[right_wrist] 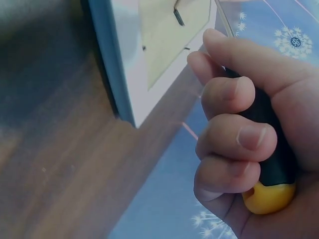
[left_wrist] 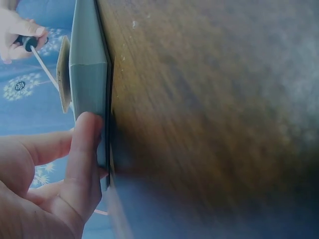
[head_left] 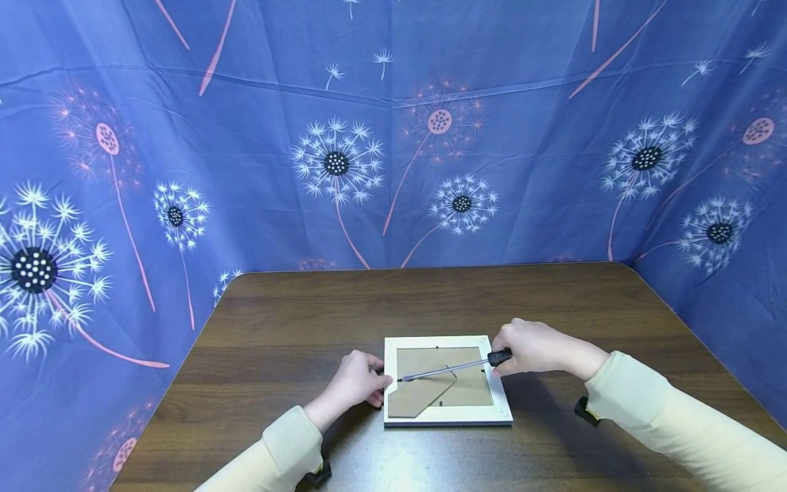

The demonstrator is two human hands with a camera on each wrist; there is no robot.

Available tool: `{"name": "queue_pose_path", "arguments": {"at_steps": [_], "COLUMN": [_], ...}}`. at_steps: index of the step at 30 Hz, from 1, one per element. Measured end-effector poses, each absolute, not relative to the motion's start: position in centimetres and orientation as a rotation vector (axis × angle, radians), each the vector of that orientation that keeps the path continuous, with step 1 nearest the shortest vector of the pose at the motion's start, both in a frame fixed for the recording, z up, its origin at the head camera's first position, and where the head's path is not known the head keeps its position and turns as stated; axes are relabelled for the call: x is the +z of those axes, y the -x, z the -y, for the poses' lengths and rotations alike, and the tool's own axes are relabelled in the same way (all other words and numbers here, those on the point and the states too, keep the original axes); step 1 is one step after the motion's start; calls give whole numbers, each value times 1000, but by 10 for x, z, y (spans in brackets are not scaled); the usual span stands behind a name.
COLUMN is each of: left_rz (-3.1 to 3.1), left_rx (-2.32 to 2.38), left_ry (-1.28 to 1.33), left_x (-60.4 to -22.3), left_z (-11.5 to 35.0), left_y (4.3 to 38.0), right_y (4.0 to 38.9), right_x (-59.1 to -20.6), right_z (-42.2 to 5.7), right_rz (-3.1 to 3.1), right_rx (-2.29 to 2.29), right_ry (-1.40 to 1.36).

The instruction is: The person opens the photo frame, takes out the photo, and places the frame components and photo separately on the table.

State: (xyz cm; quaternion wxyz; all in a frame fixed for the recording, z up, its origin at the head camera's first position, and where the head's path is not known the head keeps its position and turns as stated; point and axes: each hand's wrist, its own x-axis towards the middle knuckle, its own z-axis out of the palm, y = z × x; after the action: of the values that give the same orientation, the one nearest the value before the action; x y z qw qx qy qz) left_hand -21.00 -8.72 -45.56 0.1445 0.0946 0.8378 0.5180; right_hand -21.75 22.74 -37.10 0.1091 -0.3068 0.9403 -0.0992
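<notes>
Screwdriver (head_left: 470, 365), steel-shafted with a black-and-yellow handle, sat wrapped in the right hand's (head_left: 533, 347) curled fingers, its tip slanting toward the left hand (head_left: 350, 383). That hand held the edge of the white rectangular picture frame (head_left: 467, 414), likely steadying it against the blade. Between both grips, the frame lay back-up, its tan backing board (head_left: 424, 359) set inside.

Here's the brown wood-grain table (head_left: 295, 307), its grain running from 9 to 3 o'clock, its far edge straight across 12, and look, 2 rounded corners up at 10 and 2. Lying directly on it, just off the middle toward 3 o'clock, there's 1 white picture frame (head_left: 468, 387), back side up! Bright glare (head_left: 402, 468) hits the wood at 6 o'clock, while a dark shadow (head_left: 556, 417) spreads from the frame toward 4.
</notes>
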Motion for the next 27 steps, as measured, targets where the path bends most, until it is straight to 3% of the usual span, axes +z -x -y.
{"name": "queue_pose_path", "arguments": {"at_steps": [27], "left_rz": [-2403], "left_rx": [1491], "left_ry": [-248], "left_x": [-458], "left_z": [87], "left_y": [213], "right_y": [224], "right_x": [-362], "right_z": [-219], "right_rz": [-2725], "right_rx": [-239], "right_ry": [1026]}}
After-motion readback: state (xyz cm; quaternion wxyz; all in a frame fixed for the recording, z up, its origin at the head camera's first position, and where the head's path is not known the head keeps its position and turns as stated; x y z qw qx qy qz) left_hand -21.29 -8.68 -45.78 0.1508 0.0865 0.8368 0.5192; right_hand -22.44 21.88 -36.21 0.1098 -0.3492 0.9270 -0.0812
